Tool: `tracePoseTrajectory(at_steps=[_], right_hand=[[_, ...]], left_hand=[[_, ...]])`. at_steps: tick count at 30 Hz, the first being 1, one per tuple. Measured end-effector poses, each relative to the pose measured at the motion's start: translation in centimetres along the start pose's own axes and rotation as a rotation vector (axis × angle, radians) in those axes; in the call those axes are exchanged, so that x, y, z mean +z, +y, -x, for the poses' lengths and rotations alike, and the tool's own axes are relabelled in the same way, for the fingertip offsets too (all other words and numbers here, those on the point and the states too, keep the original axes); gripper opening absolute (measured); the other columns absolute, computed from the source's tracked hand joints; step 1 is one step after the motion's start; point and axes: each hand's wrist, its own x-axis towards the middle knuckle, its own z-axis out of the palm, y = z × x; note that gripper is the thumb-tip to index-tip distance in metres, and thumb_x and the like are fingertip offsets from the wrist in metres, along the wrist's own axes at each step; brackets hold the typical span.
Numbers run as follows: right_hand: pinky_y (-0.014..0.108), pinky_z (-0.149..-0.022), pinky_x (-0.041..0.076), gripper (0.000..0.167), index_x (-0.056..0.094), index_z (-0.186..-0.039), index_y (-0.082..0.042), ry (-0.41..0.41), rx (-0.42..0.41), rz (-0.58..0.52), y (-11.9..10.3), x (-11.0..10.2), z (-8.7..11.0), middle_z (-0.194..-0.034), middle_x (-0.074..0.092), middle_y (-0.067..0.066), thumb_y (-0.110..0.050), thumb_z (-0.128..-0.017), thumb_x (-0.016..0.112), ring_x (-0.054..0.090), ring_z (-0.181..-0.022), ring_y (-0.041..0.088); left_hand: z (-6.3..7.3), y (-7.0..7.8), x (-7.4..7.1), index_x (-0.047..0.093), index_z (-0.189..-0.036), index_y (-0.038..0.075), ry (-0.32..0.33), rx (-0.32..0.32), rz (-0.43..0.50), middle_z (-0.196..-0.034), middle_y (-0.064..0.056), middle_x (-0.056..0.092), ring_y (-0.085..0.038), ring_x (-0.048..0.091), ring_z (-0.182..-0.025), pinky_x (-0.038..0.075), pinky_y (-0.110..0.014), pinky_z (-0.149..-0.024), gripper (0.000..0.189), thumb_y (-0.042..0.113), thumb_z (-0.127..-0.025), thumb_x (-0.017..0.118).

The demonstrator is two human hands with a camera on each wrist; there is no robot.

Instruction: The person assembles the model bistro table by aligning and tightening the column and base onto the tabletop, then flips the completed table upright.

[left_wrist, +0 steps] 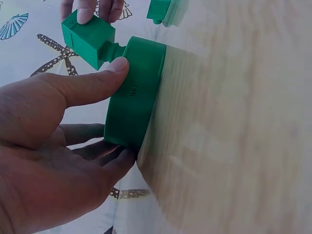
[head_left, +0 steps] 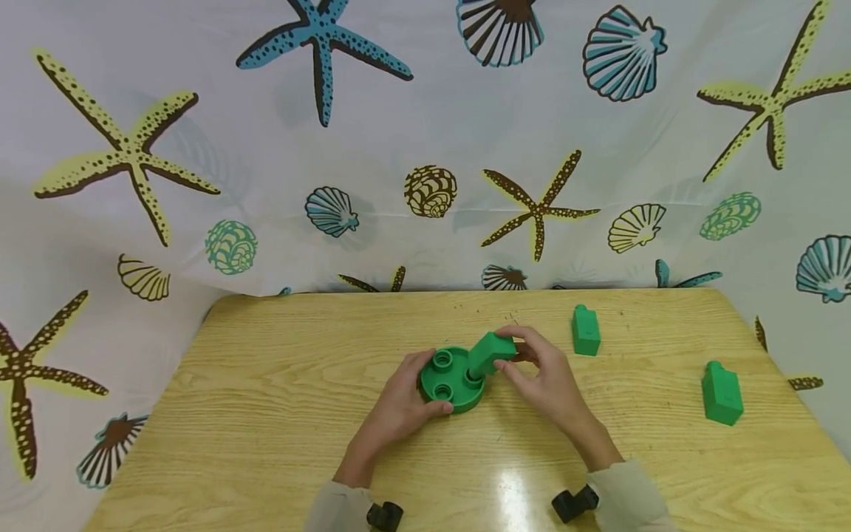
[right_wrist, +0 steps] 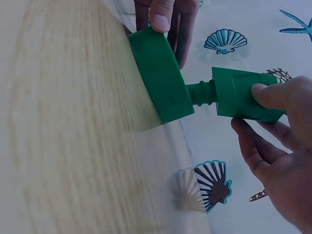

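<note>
A round green base (head_left: 459, 399) lies on the wooden table, with threaded sockets rising from its top. My left hand (head_left: 401, 403) grips its rim from the left, thumb on the near side and fingers on the far side. My right hand (head_left: 548, 380) pinches a green block (head_left: 490, 353) between thumb and fingers. The block tilts, its narrow end down at the base's right-hand socket. In the right wrist view the block (right_wrist: 243, 95) meets a ridged neck (right_wrist: 202, 92) on the base; whether it is threaded in, I cannot tell.
Two more green blocks with short necks stand to the right: one farther back (head_left: 586, 331), one near the right edge (head_left: 722, 395). A white cloth (head_left: 425, 133) printed with starfish and shells hangs behind the wooden table (head_left: 266, 414).
</note>
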Motion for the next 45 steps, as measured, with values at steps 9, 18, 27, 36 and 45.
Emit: tracePoseTrajectory(at_steps=[9, 18, 27, 36, 45], right_hand=[[0.045, -0.082, 0.061, 0.045, 0.064, -0.13, -0.008, -0.026, -0.076, 0.063, 0.3, 0.3, 0.0, -0.13, 0.065, 0.007, 0.006, -0.089, 0.076, 0.068, -0.109, 0.028], [0.04, -0.083, 0.061, 0.042, 0.065, -0.13, -0.008, -0.125, -0.097, 0.151, -0.1, 0.2, -0.6, -0.132, 0.062, 0.005, 0.005, -0.091, 0.074, 0.063, -0.117, 0.021], [0.039, -0.081, 0.061, 0.041, 0.066, -0.129, -0.008, -0.138, -0.085, 0.145, -0.3, 0.2, -0.7, -0.133, 0.063, 0.006, 0.005, -0.091, 0.074, 0.064, -0.117, 0.023], [0.039, -0.085, 0.06, 0.036, 0.066, -0.132, -0.011, -0.152, -0.041, 0.109, -0.2, -0.1, -0.6, -0.138, 0.061, 0.006, 0.003, -0.099, 0.064, 0.062, -0.122, 0.022], [0.031, -0.109, 0.047, 0.036, 0.066, -0.136, -0.01, -0.204, 0.013, -0.014, 0.4, -1.0, 0.2, -0.142, 0.06, 0.005, -0.001, -0.109, 0.044, 0.052, -0.137, 0.024]], left_hand=[[0.0, 0.0, -0.1, 0.04, -0.154, -0.005, -0.01, 0.008, -0.004, -0.15, -0.022, 0.045, -0.04, 0.042, -0.142, 0.036, -0.055, -0.116, 0.087, 0.014, -0.084, 0.088], [-0.2, 0.2, -0.5, 0.041, -0.154, -0.004, -0.018, 0.036, -0.007, -0.151, -0.02, 0.045, -0.04, 0.041, -0.142, 0.035, -0.056, -0.117, 0.087, 0.015, -0.083, 0.088], [-0.3, 0.3, -0.7, 0.04, -0.154, -0.005, -0.03, 0.044, 0.023, -0.152, -0.021, 0.044, -0.04, 0.041, -0.142, 0.035, -0.056, -0.116, 0.086, 0.013, -0.084, 0.087], [-0.3, 0.1, -0.6, 0.039, -0.154, -0.004, -0.038, 0.035, 0.035, -0.153, -0.021, 0.043, -0.041, 0.039, -0.143, 0.034, -0.057, -0.117, 0.086, 0.012, -0.084, 0.087], [-0.1, -0.4, 0.0, 0.04, -0.154, -0.004, -0.045, 0.029, 0.025, -0.152, -0.021, 0.044, -0.04, 0.04, -0.143, 0.034, -0.055, -0.117, 0.087, 0.013, -0.084, 0.088]])
